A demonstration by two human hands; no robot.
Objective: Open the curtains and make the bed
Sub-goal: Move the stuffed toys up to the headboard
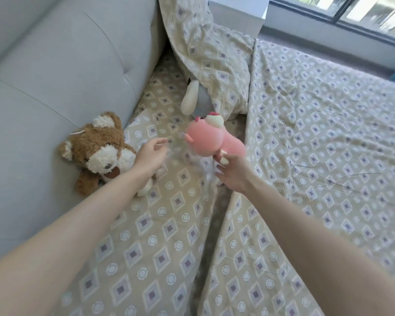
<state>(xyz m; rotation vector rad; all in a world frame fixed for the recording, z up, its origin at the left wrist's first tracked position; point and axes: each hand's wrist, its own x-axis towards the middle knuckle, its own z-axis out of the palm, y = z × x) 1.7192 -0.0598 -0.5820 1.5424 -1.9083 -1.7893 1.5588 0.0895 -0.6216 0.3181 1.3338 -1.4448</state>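
Bed (317, 124) under smoothed patterned cover, nearly made; daylight at window (342, 10), curtains unseen. Pillow (205, 60) propped against headboard (55, 65). Brown plush (100, 147) leans there, seemingly arranged. Right hand (232, 173) fingers pinch pink plush (211, 139) by leg, likely placing it alongside. Left hand (149, 153) fingers loosely spread, empty.

A pale grey padded headboard (55, 71) fills nine o'clock. At one o'clock, daylight enters a dark-framed window (342, 12) above a white ledge (237, 12).

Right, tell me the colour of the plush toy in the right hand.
Pink plush toy, cream muzzle; head view.
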